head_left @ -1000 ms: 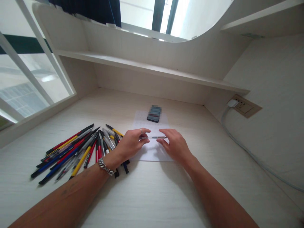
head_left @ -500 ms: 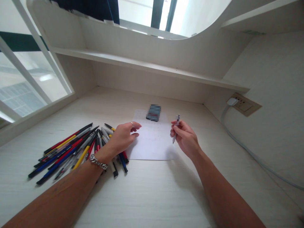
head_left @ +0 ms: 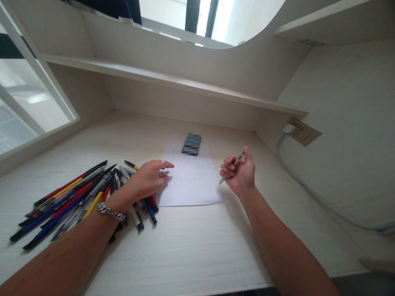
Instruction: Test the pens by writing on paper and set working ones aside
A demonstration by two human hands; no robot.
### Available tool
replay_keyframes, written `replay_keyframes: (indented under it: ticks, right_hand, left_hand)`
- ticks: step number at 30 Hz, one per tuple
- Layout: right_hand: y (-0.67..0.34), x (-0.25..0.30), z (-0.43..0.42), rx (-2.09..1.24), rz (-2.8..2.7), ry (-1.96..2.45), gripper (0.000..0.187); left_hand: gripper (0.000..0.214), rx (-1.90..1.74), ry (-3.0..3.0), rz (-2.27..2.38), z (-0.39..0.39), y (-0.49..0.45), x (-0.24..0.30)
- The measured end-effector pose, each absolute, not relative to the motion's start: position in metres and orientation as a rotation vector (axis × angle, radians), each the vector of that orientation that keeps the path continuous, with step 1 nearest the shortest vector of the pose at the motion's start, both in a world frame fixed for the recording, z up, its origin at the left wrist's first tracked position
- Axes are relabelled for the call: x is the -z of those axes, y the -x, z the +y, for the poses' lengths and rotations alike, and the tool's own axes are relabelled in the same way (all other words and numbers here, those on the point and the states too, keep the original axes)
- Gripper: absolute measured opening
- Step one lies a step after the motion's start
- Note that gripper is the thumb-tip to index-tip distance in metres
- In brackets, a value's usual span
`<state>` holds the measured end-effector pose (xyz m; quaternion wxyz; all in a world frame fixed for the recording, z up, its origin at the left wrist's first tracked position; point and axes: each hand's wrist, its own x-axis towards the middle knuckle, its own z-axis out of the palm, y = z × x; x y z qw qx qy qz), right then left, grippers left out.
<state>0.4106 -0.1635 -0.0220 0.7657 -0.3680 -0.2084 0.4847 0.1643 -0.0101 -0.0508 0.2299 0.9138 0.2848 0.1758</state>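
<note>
My right hand point(head_left: 239, 173) is closed round a clear pen point(head_left: 231, 167), holding it in a writing grip with the tip just off the right edge of a white sheet of paper point(head_left: 189, 181). My left hand point(head_left: 148, 179) rests on the paper's left edge with its fingers loosely stretched out, holding nothing. It wears a ring and a metal bracelet point(head_left: 110, 212). Under and beside the left hand lies a spread pile of pens point(head_left: 70, 198) in red, blue, yellow, black and clear.
A small dark blurred object point(head_left: 191, 144) lies on the paper's far edge. A wall socket point(head_left: 300, 131) with a white plug and grey cable point(head_left: 311, 193) is at the right. A shelf point(head_left: 173, 84) runs along the back, a window frame at the left.
A second ago both hands held the clear pen over the paper. The right hand took it away to the right and turned it into a writing grip; the left hand let go and settled on the paper.
</note>
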Motion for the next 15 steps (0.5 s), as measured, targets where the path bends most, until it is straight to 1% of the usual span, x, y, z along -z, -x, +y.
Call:
replay_keyframes:
  ticks: [3, 9, 13, 15]
  right_hand:
    - [-0.412, 0.023, -0.164, -1.058, -0.441, 0.801, 0.054]
    - [-0.418, 0.027, -0.164, -1.027, -0.444, 0.803, 0.045]
    - [-0.416, 0.028, -0.162, -0.998, -0.421, 0.837, 0.055]
    - [-0.414, 0.029, -0.16, -0.948, -0.409, 0.87, 0.051]
  left_hand:
    - [0.043, -0.416, -2.539, 0.778, -0.012, -0.163, 0.045]
    - [0.063, -0.245, -2.596, 0.755, -0.015, -0.161, 0.037]
    - [0.066, -0.212, -2.615, 0.756, -0.016, -0.162, 0.038]
    - [0.064, -0.23, -2.62, 0.755, -0.016, -0.162, 0.04]
